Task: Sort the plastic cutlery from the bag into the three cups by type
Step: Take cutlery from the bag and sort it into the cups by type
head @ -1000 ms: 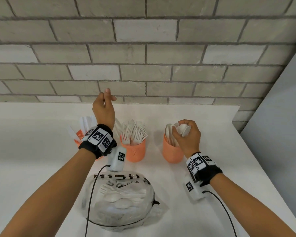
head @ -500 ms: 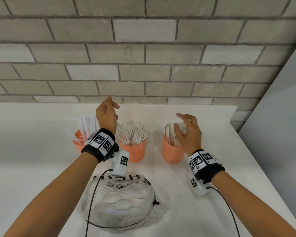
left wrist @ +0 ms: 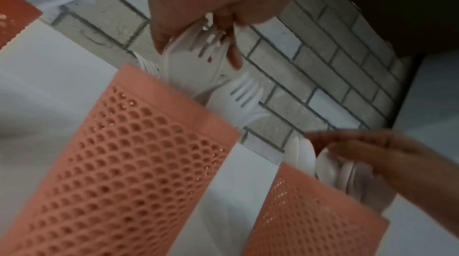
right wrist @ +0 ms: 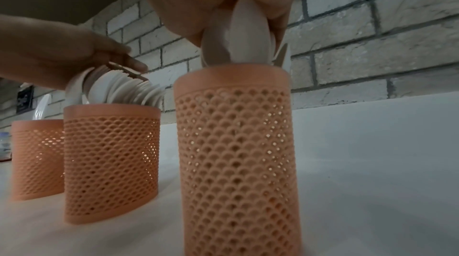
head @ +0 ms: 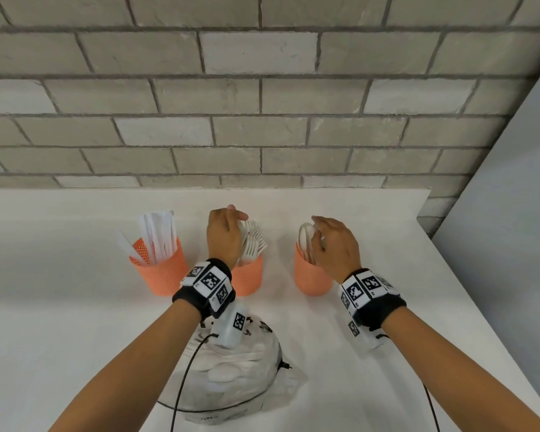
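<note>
Three orange mesh cups stand in a row. The left cup [head: 162, 272] holds white knives [head: 158, 235], the middle cup [head: 248, 279] forks [head: 254, 241], the right cup [head: 309, 275] spoons [head: 304, 236]. My left hand [head: 231, 219] is down on the middle cup; in the left wrist view its thumb and a finger pinch the fork heads [left wrist: 193, 54]. Over the right cup, my right hand [head: 321, 229] has its fingers stretched loosely across the spoon bowls [right wrist: 246, 34], touching them. The clear plastic bag [head: 231, 378] with several white pieces lies in front, under my left wrist.
The white table [head: 60, 307] ends at a grey brick wall [head: 262, 135] behind the cups. Its right edge runs diagonally past my right forearm, with a grey panel [head: 512, 244] beyond. Black cables hang from both wrists across the bag.
My left hand moved right from above the knife cup and came down on the forks. My right hand let go of a spoon into the right cup and settled on the spoons.
</note>
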The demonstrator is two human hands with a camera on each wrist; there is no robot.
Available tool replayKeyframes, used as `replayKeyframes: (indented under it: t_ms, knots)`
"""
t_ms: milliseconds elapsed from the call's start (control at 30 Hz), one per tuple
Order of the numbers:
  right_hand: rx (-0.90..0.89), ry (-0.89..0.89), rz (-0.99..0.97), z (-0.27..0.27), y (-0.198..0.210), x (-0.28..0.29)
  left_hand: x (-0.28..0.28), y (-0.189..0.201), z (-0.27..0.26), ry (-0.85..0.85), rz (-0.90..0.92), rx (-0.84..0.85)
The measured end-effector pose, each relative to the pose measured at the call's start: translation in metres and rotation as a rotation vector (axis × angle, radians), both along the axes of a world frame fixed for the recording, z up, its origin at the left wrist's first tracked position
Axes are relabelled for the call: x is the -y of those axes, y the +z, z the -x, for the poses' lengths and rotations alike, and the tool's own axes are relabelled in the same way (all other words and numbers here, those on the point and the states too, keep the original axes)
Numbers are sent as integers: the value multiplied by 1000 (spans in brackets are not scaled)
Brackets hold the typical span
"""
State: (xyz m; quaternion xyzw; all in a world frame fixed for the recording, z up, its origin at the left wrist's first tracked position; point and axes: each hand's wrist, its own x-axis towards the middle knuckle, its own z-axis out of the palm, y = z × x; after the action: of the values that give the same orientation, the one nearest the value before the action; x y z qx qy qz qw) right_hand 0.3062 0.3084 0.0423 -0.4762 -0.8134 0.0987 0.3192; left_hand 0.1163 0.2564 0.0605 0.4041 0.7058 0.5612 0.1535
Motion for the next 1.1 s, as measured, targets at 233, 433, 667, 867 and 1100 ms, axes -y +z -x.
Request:
replayKeyframes:
  t_ms: [233, 433, 667, 867, 1100]
  knots:
    - [169, 31, 89, -4, 9, -2, 2, -19, -2, -122, 250, -449]
    - [483, 43, 114, 6, 13, 1, 8, -7, -11, -154, 660, -689]
    - [486, 13, 216, 1, 16, -2, 12, 0, -14, -143, 782, -683]
    - [514, -18, 247, 0, 19, -3, 7, -5, -7, -128, 700, -628]
    - [429, 2, 385, 0, 24, -5, 8, -6, 2, -173, 633, -571]
